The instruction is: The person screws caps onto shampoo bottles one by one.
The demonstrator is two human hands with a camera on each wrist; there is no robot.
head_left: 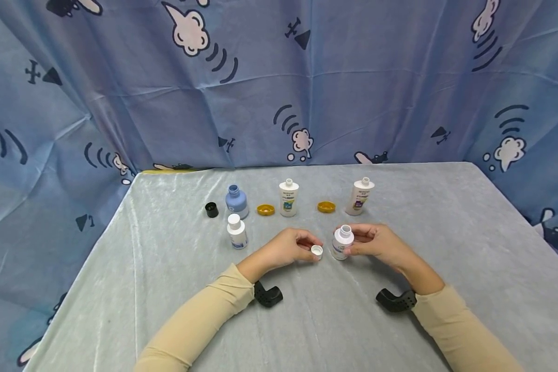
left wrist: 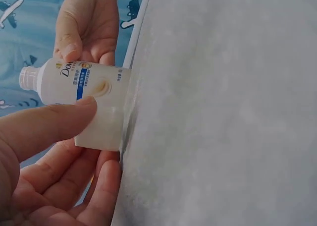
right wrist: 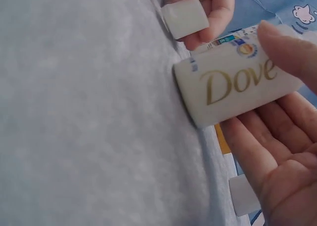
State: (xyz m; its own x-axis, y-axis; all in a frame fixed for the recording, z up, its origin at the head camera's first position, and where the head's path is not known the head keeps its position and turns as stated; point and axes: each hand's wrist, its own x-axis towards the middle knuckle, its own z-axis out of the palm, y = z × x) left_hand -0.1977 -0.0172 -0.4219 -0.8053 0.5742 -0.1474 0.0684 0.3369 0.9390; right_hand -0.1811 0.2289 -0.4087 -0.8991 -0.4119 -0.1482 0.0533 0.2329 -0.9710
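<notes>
Between thumb and fingers, my left hand (head_left: 285,248) pinches a white screw cap (head_left: 317,251), its hollow side facing up in the head view. Just right of it, my right hand (head_left: 378,242) grips a small white Dove bottle (head_left: 341,244) round its side. The bottle stands upright with its threaded neck uncovered. Cap and bottle are a small gap apart in the head view. In the left wrist view, the cap (left wrist: 101,127) overlaps the lower part of the bottle (left wrist: 64,82). The right wrist view shows the gold Dove lettering on the bottle (right wrist: 218,87).
Behind the hands stand a blue bottle (head_left: 236,202) and two white bottles (head_left: 288,200) (head_left: 359,199), all uncapped. A black cap (head_left: 211,210) and two amber caps (head_left: 265,210) (head_left: 326,207) lie among them. A white capped bottle (head_left: 237,235) stands left of my left hand.
</notes>
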